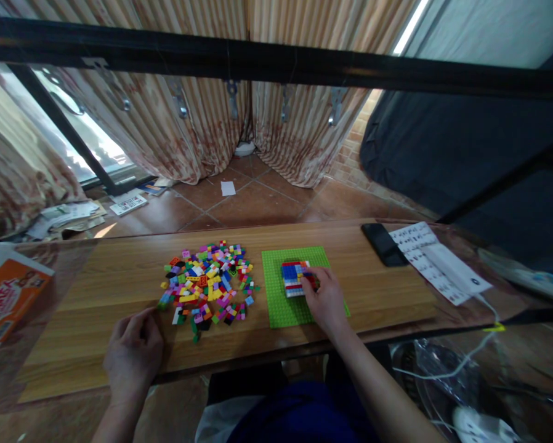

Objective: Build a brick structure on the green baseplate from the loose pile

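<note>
The right hand reaches over the brick build, its thumb and fingertips brought close together at the build's right side; whether a brick is pinched between them cannot be told. The left hand lies near the front edge of the bench, its fingers curled inward, and whether it holds anything is also hidden. The brick build, a low block in blue, red and white with some yellow and orange, sits on the green baseplate, around the middle of that plate. To the left of the baseplate spreads a loose pile of bricks in many colours, pink, yellow, orange, green, blue, black and white, just beyond the left hand. Right of the baseplate, toward the far edge, lies a black phone, and beside it an unfolded printed sheet with a white power strip on it, its cable running down past the bench. At the far left stands an orange and white box. Beyond the bench are a tiled floor with a small white paper, striped curtains, and a dark horizontal bar with metal clips hanging below it.
</note>
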